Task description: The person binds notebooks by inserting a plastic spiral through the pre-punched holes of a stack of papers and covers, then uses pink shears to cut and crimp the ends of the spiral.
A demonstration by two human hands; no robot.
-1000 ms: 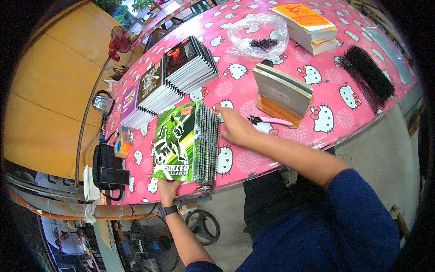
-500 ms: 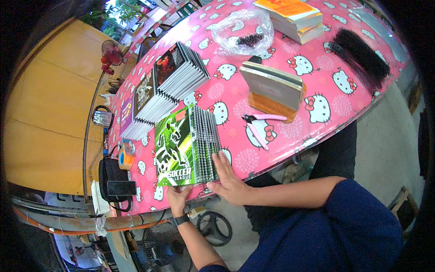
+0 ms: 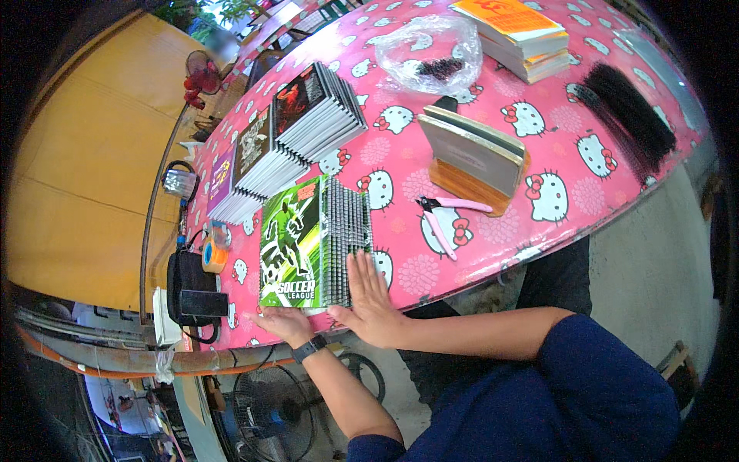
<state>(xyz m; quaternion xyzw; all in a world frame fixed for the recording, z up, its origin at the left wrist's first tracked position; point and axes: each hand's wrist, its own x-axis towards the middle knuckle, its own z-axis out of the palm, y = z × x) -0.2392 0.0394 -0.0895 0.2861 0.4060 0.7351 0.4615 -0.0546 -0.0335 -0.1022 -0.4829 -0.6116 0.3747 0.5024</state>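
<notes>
Partly hidden left hand (image 3: 283, 323), right hand (image 3: 369, 300) flat against notebook stack (image 3: 315, 242)

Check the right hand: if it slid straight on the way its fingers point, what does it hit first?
The right hand lies flat, fingers pointing up the table along the spiral-bound edge of the green notebook stack, which it already touches. Further along that line, likely the black-covered notebook stack; depth is hard to judge in the fisheye view.

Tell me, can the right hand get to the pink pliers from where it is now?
Probably yes: the right hand lies flat beside the green notebook stack, and only bare tablecloth separates it from the pink pliers.
</notes>
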